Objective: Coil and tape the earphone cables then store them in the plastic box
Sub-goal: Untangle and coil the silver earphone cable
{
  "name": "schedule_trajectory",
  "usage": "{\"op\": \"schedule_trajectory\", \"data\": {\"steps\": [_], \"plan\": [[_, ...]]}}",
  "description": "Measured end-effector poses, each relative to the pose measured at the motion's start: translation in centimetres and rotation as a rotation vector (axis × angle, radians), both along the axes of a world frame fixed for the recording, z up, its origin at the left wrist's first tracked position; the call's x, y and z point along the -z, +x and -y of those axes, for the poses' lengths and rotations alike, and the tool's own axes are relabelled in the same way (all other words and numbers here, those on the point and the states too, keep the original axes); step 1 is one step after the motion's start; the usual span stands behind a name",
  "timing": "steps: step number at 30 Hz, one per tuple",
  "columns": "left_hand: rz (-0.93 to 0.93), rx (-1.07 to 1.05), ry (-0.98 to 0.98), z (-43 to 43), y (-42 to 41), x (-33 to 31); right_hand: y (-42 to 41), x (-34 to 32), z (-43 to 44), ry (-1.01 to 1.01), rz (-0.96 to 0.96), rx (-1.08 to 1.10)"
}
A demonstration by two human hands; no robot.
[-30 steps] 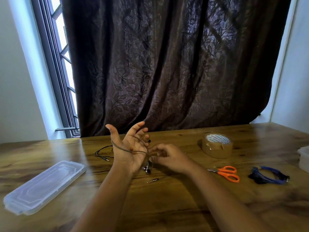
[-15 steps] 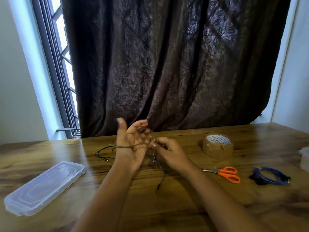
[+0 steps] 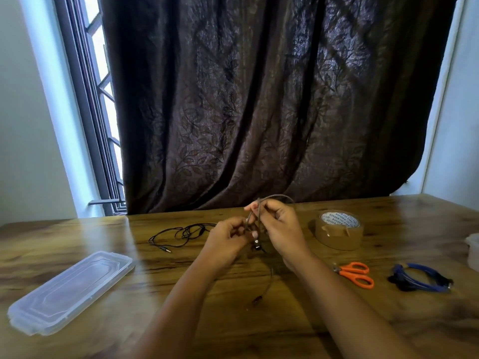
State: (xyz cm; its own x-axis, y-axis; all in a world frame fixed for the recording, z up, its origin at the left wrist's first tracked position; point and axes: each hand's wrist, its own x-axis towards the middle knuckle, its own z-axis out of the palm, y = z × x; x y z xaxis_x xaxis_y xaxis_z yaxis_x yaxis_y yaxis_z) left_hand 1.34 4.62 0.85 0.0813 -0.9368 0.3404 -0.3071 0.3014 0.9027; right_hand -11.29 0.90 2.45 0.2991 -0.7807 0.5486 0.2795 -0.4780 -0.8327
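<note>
My left hand [image 3: 228, 238] and my right hand [image 3: 281, 228] meet above the middle of the wooden table [image 3: 233, 327], both pinching a grey-brown earphone cable [image 3: 276, 197] folded into a loop. Its earbuds hang between the hands and its plug end [image 3: 258, 299] trails down onto the table. A black earphone cable [image 3: 181, 233] lies loose behind my left hand. A brown tape roll [image 3: 338, 233] stands to the right. A clear plastic lid [image 3: 70, 291] lies at the left. A blue coiled cable [image 3: 421, 278] lies at the right.
Orange-handled scissors [image 3: 356, 274] lie between the tape roll and the blue cable. A clear plastic box [image 3: 473, 251] is cut off by the right edge. A dark curtain [image 3: 259, 99] hangs behind the table, with a window [image 3: 98, 99] to its left.
My left hand, spread upright with the cable wound around it, has closed and dropped. The loop has come off into both hands, and my right hand has risen. The plug end now hangs lower.
</note>
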Motion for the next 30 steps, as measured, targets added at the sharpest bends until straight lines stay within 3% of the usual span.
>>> {"op": "schedule_trajectory", "data": {"steps": [6,12,16,19,21,23,27,28,30], "plan": [[0.265,-0.358,-0.050,-0.1,0.9,0.3,-0.6,-0.9,-0.2,0.110,0.129,0.112],[0.224,-0.338,-0.048,0.0,1.4,0.3,-0.4,-1.4,-0.6,0.258,0.224,0.019],[-0.031,-0.452,-0.052,0.1,2.6,0.8,-2.1,-1.8,0.4,0.430,0.416,-0.213],[-0.346,-0.557,-0.036,0.0,4.0,0.8,-3.4,-1.7,1.2,0.511,0.386,-0.337],[-0.506,-0.570,-0.020,-0.2,4.3,0.6,-3.9,-1.6,1.2,0.557,0.211,-0.362],[-0.593,-0.528,-0.003,-0.3,3.8,0.3,-4.2,-1.7,0.7,0.497,-0.120,-0.275],[-0.763,-0.368,0.024,-0.6,2.6,-0.5,-3.1,-0.4,0.3,-0.032,-1.107,0.207],[-0.773,-0.336,0.013,-0.7,2.5,-0.7,-2.8,0.0,0.3,-0.114,-1.247,0.287],[-0.786,-0.272,-0.007,-0.8,2.5,-1.1,-2.6,0.5,0.6,-0.142,-1.349,0.356]]}}
